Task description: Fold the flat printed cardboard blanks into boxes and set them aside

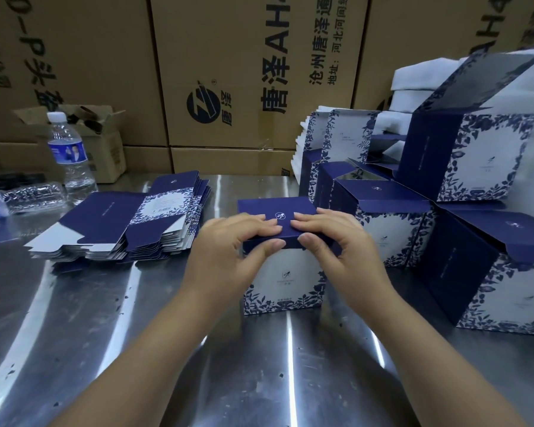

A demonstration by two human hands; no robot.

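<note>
Centre of steel table [167, 349]: one folded box [282, 282], upright, navy lid down flat, white front w/ blue leaf print toward cam.

L hand [228, 245] on lid's left half. Fingers [267, 224] pressed together, flat on top; thumb on front lip. Pinches lid edge.

R hand [336, 241] on right half, same pose: fingers together on top, thumb on front lip, edge pinched. Fingertips of both hands nearly touching at lid's mid.

Left of box, apart: stack of flat blanks [130, 229], fanned.

Right, just beside & behind: finished boxes [481, 272], top flaps up, some stacked.

Far left: water bottle [70, 152] upright, crushed bottle [31, 195] lying near it.

Back: brown cartons [222, 72].
</note>
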